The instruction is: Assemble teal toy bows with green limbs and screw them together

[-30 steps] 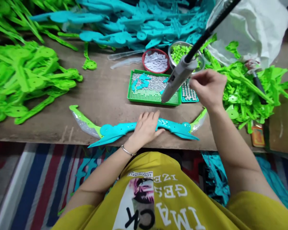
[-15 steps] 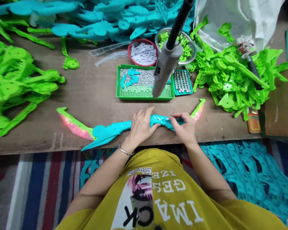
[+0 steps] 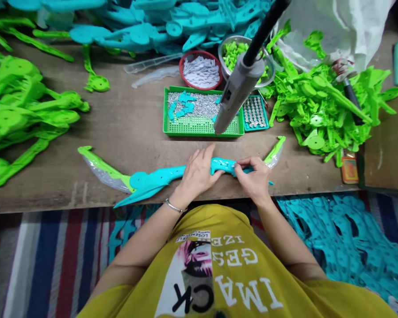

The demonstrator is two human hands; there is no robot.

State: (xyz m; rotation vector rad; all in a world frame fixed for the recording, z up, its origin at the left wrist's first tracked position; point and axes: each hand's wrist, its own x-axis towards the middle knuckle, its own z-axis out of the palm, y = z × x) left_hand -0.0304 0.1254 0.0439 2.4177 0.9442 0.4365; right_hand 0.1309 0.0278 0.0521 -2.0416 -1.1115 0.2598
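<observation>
A toy bow [image 3: 159,176] lies across the table in front of me, with a blue body, green limbs and clear, unlit strips along both ends. My left hand [image 3: 198,171] is draped over the blue body, fingers over its far side and thumb along the near side. At the right part of the body, my right hand [image 3: 254,176] pinches thumb and forefinger together against the surface. Something small and pale shows at those fingertips, too small to name. The hands cover parts of the blue body.
Beyond the bow are a green tray [image 3: 202,130] of screws and blue bits, a small tray of round metal cells [image 3: 254,112], a red basket [image 3: 200,70] and a metal bowl [image 3: 270,73]. A grey-black pole [image 3: 237,88] overhangs them. Green parts [image 3: 20,106] are heaped left and right.
The bow's end strips glowed pink-red before and are now clear and unlit. Both hands stay on the bow, with the right fingertips shifted only slightly.
</observation>
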